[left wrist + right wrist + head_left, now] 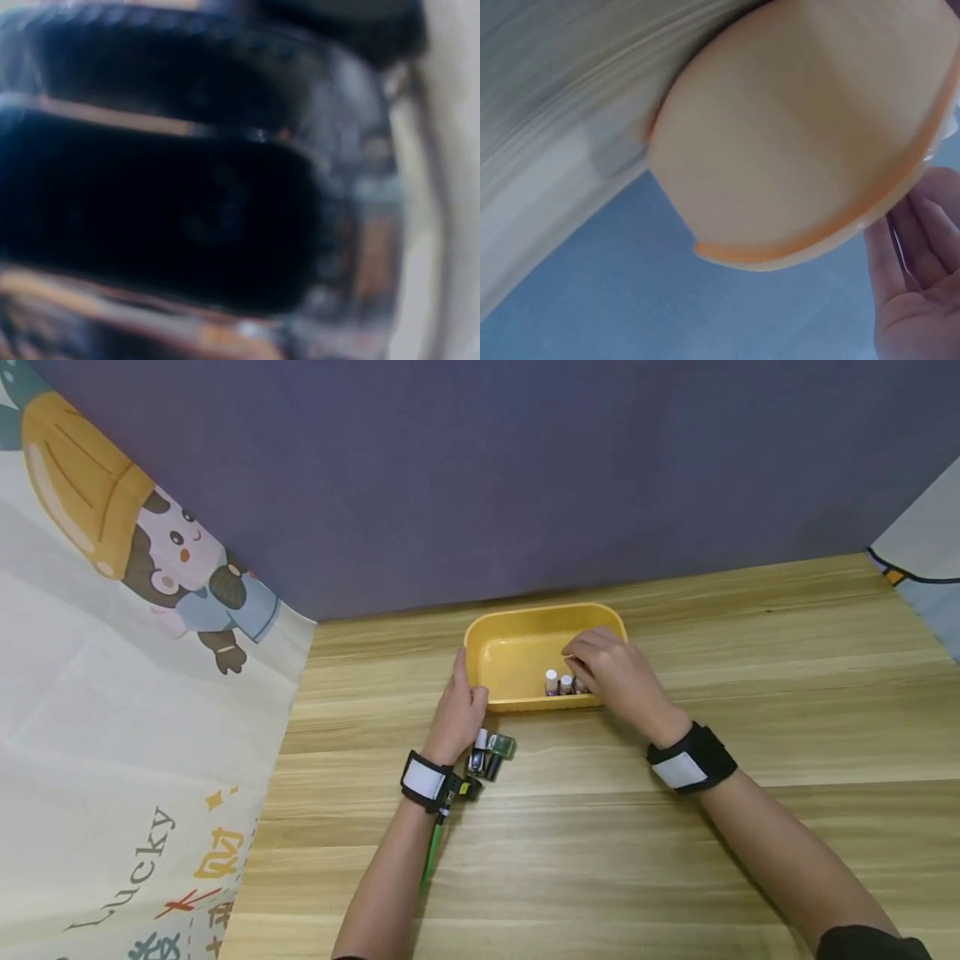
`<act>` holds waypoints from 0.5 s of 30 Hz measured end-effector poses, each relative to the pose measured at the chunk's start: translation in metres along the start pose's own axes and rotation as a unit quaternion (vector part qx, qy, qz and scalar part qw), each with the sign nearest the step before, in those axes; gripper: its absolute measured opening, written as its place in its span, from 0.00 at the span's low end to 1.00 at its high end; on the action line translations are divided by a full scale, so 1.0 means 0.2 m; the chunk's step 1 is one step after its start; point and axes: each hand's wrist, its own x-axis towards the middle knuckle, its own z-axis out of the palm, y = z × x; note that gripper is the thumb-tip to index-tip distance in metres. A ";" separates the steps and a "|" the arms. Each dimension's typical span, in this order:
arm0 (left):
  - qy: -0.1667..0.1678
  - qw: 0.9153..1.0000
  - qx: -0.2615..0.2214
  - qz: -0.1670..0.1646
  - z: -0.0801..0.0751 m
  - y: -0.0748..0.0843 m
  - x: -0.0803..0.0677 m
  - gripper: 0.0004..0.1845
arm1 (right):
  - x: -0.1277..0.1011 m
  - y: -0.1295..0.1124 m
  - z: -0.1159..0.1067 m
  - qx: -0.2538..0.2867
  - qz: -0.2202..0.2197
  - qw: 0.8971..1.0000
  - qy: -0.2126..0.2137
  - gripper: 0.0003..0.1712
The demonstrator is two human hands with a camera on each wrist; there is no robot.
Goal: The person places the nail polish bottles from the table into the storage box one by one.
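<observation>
While left hand [454, 714] grips glossy, round-cornered yellow tray [517, 662], white-capped bottles [552, 682] stand inside; right hand's [621, 681] grasp unclear.

Tray [517, 662] yellow; bottle caps [551, 676] white; tabletop [600, 860] wood-grained; panel [525, 477] slate-blue.

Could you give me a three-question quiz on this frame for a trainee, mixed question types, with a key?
1. True or false: the left hand touches the right end of the yellow tray.
2. Pick one. What colour are the caps on the clearly visible bottles inside it?
A) black
B) white
C) red
3. Short answer: which hand is nearer the green bottle lying outside?

Key:
1. False; it touches the left end.
2. B.
3. The left hand; the right hand is farther off.
</observation>
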 end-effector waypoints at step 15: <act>-0.003 1.000 -0.001 -0.008 0.00 0.00 0.00 0.42 | 0.03 -0.12 0.00 0.044 -0.058 0.997 0.000 0.06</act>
